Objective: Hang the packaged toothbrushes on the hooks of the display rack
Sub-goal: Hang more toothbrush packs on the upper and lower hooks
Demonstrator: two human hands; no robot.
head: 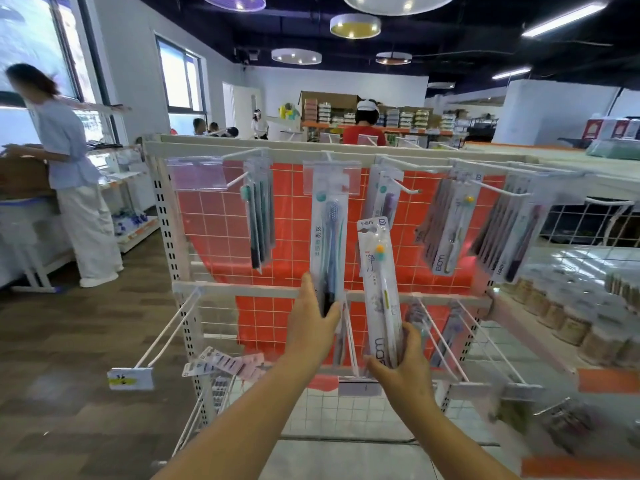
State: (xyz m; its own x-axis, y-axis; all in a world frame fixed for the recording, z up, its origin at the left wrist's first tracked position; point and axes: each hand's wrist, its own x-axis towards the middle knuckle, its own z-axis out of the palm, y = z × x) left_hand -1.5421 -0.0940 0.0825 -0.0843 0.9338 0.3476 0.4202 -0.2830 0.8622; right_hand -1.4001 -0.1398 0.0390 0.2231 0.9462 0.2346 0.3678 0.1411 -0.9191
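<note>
My right hand [403, 362] grips the lower end of a pack [381, 292] with a yellow-headed brush, held upright in front of the rack [242, 289], its hang hole below the upper hooks and on none of them. My left hand [313, 323] holds the bottom of a blue-brush pack [329, 244], thumb on one side and fingers on the other; that pack already hangs from a top-row hook.

I judge the job well along. The top row carries packs on most hooks, with full bunches to the right, though one short hook [408, 189] beside my pack looks bare. The lower hooks near left stand mostly bare; a few packs hang lower right.

The held pack reads "wow" or similar near its foot, with a "B" logo on top. The blue pack bears Chinese characters, perhaps 炫彩; smaller print is unreadable.
</note>
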